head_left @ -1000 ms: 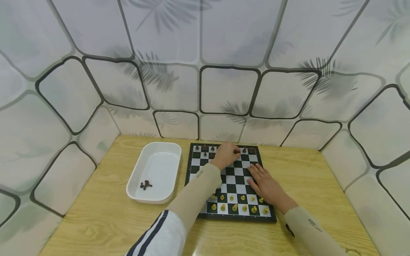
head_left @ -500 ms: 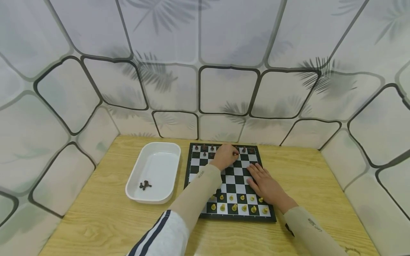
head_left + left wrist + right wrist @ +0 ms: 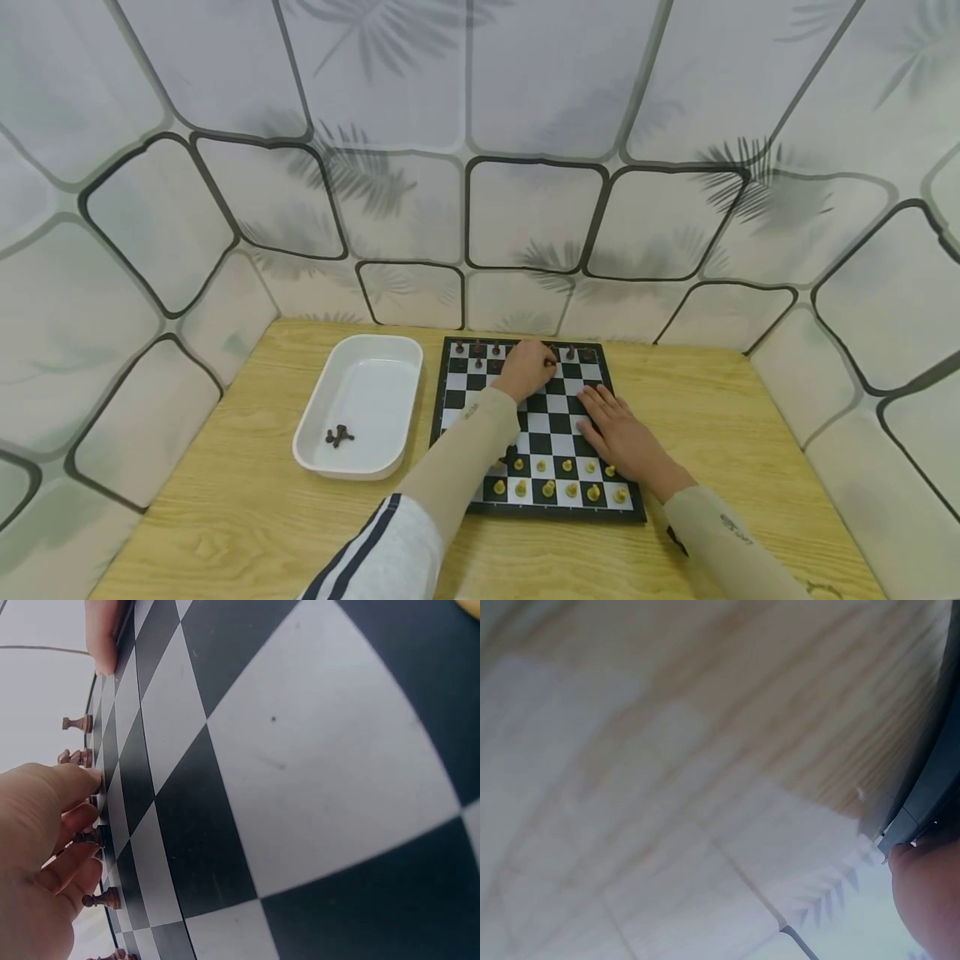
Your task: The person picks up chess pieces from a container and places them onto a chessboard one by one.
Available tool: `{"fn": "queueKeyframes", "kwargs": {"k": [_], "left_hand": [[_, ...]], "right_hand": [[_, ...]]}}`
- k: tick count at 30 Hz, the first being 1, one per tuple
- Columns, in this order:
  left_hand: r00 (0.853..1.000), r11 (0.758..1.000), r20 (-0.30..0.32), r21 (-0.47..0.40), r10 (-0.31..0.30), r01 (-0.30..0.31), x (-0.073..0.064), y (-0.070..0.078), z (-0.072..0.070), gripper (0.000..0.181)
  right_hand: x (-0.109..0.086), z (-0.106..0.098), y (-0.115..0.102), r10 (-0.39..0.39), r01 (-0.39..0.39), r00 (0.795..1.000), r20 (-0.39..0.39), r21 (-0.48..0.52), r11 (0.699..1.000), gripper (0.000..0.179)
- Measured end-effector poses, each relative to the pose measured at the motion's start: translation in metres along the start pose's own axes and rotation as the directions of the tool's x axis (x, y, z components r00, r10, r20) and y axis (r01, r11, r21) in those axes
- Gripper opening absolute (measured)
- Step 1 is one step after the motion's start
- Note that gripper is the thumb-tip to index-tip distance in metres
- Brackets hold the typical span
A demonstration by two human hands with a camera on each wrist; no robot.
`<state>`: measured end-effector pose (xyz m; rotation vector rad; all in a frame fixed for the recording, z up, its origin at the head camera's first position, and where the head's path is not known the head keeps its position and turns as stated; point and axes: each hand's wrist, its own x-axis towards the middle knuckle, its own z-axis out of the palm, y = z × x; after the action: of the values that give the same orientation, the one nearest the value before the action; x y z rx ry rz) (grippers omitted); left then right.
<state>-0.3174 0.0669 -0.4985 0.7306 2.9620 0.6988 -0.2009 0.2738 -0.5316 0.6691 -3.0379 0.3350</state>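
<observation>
My left hand (image 3: pixel 527 369) reaches over the far rows of the chessboard (image 3: pixel 550 423), fingers curled. A small dark chess piece (image 3: pixel 551 362) shows at its fingertips, pinched low over the board; its kind is hard to make out. In the left wrist view, a dark pawn (image 3: pixel 103 898) stands beside the curled fingers, with a dark rook (image 3: pixel 76 723) and knight (image 3: pixel 75 757) beyond the thumb. My right hand (image 3: pixel 618 429) lies with fingers extended on the board's right side. Yellow chess pieces (image 3: pixel 548 488) stand along the near rows; my left forearm hides part of the board.
A white tray (image 3: pixel 309 400) with several dark chess pieces (image 3: pixel 339 435) in it stands left of the board. More dark pieces (image 3: pixel 477 347) stand at the far left corner of the board. The wooden table (image 3: pixel 225 492) ends at a patterned wall (image 3: pixel 412 292).
My left hand stays over the far rows, its fingertips drawn slightly to the left with the dark chess piece. The right hand has not visibly moved.
</observation>
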Motion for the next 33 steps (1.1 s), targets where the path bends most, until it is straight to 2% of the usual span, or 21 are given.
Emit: {"fn": "queueKeyframes", "kwargs": {"k": [4, 15, 33], "left_hand": [[1.0, 1.0, -0.005, 0.022, 0.005, -0.005, 0.0003, 0.0001, 0.0, 0.019], [1.0, 1.0, -0.013, -0.021, -0.001, 0.001, -0.0023, -0.0011, -0.0051, 0.02], [1.0, 1.0, 0.001, -0.016, 0.018, -0.018, -0.0012, -0.0025, -0.005, 0.021]], "right_hand": [[0.0001, -0.0002, -0.0003, 0.0, 0.0, 1.0, -0.002, 0.001, 1.0, 0.061], [0.0, -0.0019, -0.0017, -0.011, 0.011, 1.0, -0.019, -0.01, 1.0, 0.059], [-0.0013, 0.0, -0.0017, -0.019, 0.018, 0.999, -0.031, -0.016, 1.0, 0.058]]}}
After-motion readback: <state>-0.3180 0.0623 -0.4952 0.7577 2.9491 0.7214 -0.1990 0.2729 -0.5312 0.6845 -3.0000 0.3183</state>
